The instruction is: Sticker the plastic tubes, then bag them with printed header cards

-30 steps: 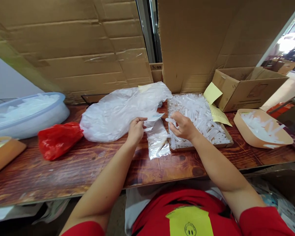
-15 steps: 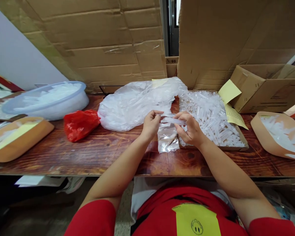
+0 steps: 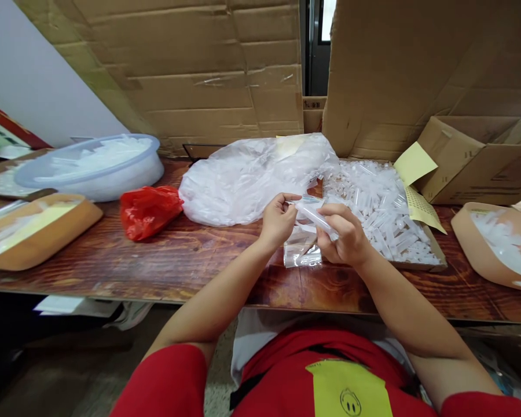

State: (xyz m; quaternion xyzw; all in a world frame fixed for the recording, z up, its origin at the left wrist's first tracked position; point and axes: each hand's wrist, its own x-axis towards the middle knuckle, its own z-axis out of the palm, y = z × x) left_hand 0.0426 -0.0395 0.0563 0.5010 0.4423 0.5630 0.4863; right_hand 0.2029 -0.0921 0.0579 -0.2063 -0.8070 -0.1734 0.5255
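A translucent white plastic tube [image 3: 315,215] slants between my two hands above the wooden table. My right hand [image 3: 342,234] is closed around its lower right part. At the tube's upper left end, my left hand [image 3: 280,219] is pinched shut; what its fingertips hold is too small to make out. Beneath the hands lies a clear plastic packet [image 3: 303,255], partly covered by them. Just right of my right hand, a shallow cardboard tray [image 3: 434,255] holds a heap of similar tubes [image 3: 382,214].
Behind my hands lies a large clear plastic bag [image 3: 234,185], with a red bag [image 3: 150,213] to its left. Farther left stand a blue tub [image 3: 134,171] and an orange basin [image 3: 47,243]. Another basin [image 3: 464,231] and a cardboard box [image 3: 481,168] are at right.
The tube has turned from nearly level to a slant, its left end higher, in my right hand. The whole view has shifted slightly. Both hands stay close together.
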